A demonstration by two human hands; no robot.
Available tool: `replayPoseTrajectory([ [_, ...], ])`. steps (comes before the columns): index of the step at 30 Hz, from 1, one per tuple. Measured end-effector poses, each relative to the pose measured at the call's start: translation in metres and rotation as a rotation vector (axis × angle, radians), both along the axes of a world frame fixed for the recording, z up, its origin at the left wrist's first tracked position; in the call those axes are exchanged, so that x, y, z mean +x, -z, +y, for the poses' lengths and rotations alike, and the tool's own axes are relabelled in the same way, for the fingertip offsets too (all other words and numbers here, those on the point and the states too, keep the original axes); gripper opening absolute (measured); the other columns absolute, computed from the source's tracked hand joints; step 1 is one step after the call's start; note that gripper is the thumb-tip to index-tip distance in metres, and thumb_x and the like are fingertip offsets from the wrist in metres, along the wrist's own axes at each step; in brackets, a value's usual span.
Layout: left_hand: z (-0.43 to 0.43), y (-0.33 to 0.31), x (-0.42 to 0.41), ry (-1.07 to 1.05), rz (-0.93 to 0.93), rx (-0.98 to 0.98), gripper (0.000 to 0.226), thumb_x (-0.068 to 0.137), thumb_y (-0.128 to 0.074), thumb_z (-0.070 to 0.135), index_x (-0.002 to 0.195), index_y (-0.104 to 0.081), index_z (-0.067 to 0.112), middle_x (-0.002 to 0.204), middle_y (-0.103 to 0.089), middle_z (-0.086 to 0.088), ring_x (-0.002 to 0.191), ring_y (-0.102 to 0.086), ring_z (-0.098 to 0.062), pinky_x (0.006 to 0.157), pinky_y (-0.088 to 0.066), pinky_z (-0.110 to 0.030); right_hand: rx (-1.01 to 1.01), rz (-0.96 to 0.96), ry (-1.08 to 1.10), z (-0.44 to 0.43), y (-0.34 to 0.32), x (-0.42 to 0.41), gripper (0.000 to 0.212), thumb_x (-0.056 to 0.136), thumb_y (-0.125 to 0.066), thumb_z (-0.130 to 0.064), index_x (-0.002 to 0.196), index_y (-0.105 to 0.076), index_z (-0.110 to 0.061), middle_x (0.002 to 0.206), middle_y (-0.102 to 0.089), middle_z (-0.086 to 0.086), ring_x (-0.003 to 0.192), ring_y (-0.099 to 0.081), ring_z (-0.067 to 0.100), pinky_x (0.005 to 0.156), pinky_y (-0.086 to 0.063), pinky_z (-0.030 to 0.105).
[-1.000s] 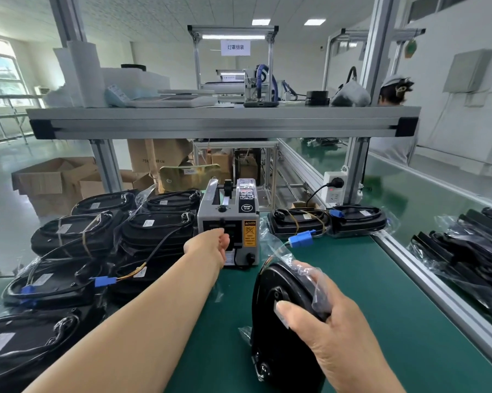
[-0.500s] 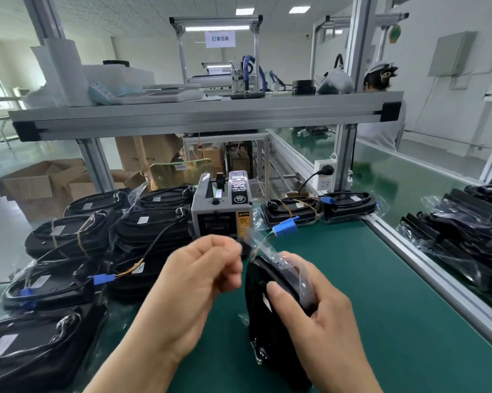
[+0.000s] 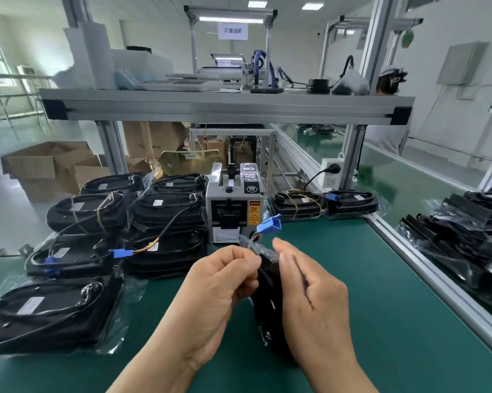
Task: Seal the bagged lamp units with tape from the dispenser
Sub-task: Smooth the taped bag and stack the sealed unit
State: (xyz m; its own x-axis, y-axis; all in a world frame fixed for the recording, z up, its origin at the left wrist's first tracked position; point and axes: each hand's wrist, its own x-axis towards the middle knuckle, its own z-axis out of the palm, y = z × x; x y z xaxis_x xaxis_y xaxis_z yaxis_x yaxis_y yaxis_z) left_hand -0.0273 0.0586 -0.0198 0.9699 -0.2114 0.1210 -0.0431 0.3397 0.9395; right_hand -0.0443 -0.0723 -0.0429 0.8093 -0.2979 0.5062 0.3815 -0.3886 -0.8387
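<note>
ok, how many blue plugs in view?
4. One plug in front of the tape dispenser; two left of it; one right of it. Others may be hidden.

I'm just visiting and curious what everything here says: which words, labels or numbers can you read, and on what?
"CAUTION": yellow label on the tape dispenser; its smaller print is unreadable.
"CM": cardboard box behind the bench; digits before it partly hidden.
Hanging sign: four Chinese characters, too blurred.
White labels on the bagged lamp units: too small.
</note>
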Motion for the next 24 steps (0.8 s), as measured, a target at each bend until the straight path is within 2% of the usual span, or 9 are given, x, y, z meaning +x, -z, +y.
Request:
replayPoseTrajectory([
  [4, 0.001, 0.000, -0.002, -0.007, -0.011, 0.000, 0.011, 0.068, -0.075, 0.021, 0.062, -0.065, 0.019, 0.067, -0.054, 0.000, 0.064, -0.051, -0.007, 0.062, -0.048, -0.018, 0.242, 0.076, -0.100, 0.000, -0.008, -0.007, 0.033, 0.094, -0.052, -0.052, 0.102, -0.077, -0.034, 0.097, -0.074, -0.027, 0.098, -0.065, -0.011, 0.081, -0.046, 0.004],
  [6, 0.002, 0.001, -0.002, -0.007, -0.022, 0.020, 0.017, 0.069, -0.079, 0.013, 0.061, -0.066, 0.019, 0.066, -0.054, 0.001, 0.064, -0.050, -0.007, 0.064, -0.046, -0.020, 0.231, 0.076, -0.137, -0.002, -0.009, -0.009, 0.036, 0.089, -0.048, -0.047, 0.102, -0.078, -0.031, 0.099, -0.074, -0.026, 0.099, -0.065, -0.011, 0.081, -0.046, 0.004],
  [9, 0.003, 0.002, -0.001, -0.016, -0.010, 0.001, 0.014, 0.068, -0.079, 0.015, 0.061, -0.067, 0.017, 0.066, -0.053, 0.000, 0.063, -0.050, -0.008, 0.068, -0.043, -0.027, 0.171, 0.120, -0.237, -0.005, -0.010, -0.011, 0.020, 0.093, -0.065, -0.022, 0.109, -0.076, -0.027, 0.102, -0.073, -0.026, 0.101, -0.066, -0.009, 0.083, -0.046, 0.003],
  [11, 0.003, 0.003, -0.002, -0.030, 0.006, -0.025, 0.008, 0.065, -0.071, 0.022, 0.061, -0.067, 0.016, 0.066, -0.052, -0.003, 0.062, -0.049, -0.009, 0.070, -0.041, -0.031, 0.121, 0.165, -0.259, -0.007, -0.010, -0.010, 0.031, 0.087, -0.073, -0.010, 0.112, -0.075, -0.028, 0.100, -0.073, -0.028, 0.097, -0.067, -0.010, 0.082, -0.046, 0.003],
  [13, 0.001, 0.004, -0.001, -0.036, 0.022, -0.033, 0.008, 0.064, -0.068, 0.021, 0.060, -0.067, 0.014, 0.065, -0.051, -0.006, 0.061, -0.049, -0.011, 0.069, -0.039, -0.032, 0.095, 0.192, -0.211, -0.008, -0.011, -0.007, 0.029, 0.085, -0.074, -0.011, 0.107, -0.077, -0.029, 0.096, -0.073, -0.029, 0.092, -0.068, -0.009, 0.080, -0.049, 0.006],
  [17, -0.003, 0.006, 0.000, -0.063, 0.038, -0.037, 0.008, 0.064, -0.066, 0.015, 0.058, -0.065, 0.010, 0.063, -0.049, -0.009, 0.057, -0.048, -0.013, 0.065, -0.039, -0.033, 0.085, 0.155, -0.121, -0.005, -0.013, -0.002, 0.014, 0.087, -0.072, -0.017, 0.084, -0.078, -0.029, 0.089, -0.073, -0.028, 0.082, -0.070, -0.003, 0.073, -0.053, 0.012],
  [20, -0.004, 0.009, 0.004, -0.066, 0.029, -0.034, 0.009, 0.063, -0.066, 0.014, 0.055, -0.065, 0.011, 0.061, -0.049, -0.007, 0.056, -0.048, -0.012, 0.062, -0.042, -0.029, 0.069, 0.148, -0.086, -0.001, -0.013, -0.002, 0.013, 0.090, -0.068, -0.019, 0.084, -0.077, -0.026, 0.089, -0.071, -0.028, 0.080, -0.069, -0.003, 0.069, -0.051, 0.011],
  [22, -0.004, 0.012, 0.006, -0.066, 0.022, -0.045, 0.010, 0.062, -0.065, 0.014, 0.052, -0.064, 0.011, 0.058, -0.048, -0.005, 0.053, -0.048, -0.011, 0.054, -0.046, -0.022, 0.048, 0.124, -0.067, 0.001, -0.012, -0.002, 0.012, 0.092, -0.066, -0.022, 0.086, -0.075, -0.026, 0.088, -0.072, -0.023, 0.079, -0.068, 0.001, 0.070, -0.053, 0.018],
  [24, -0.005, 0.014, 0.007, -0.078, 0.024, -0.066, 0.012, 0.063, -0.064, 0.012, 0.051, -0.064, 0.011, 0.056, -0.048, -0.005, 0.050, -0.048, -0.010, 0.048, -0.045, -0.017, 0.069, 0.117, -0.069, 0.002, -0.012, -0.004, 0.011, 0.093, -0.065, -0.025, 0.086, -0.074, -0.027, 0.083, -0.073, -0.012, 0.068, -0.065, 0.006, 0.066, -0.054, 0.025],
])
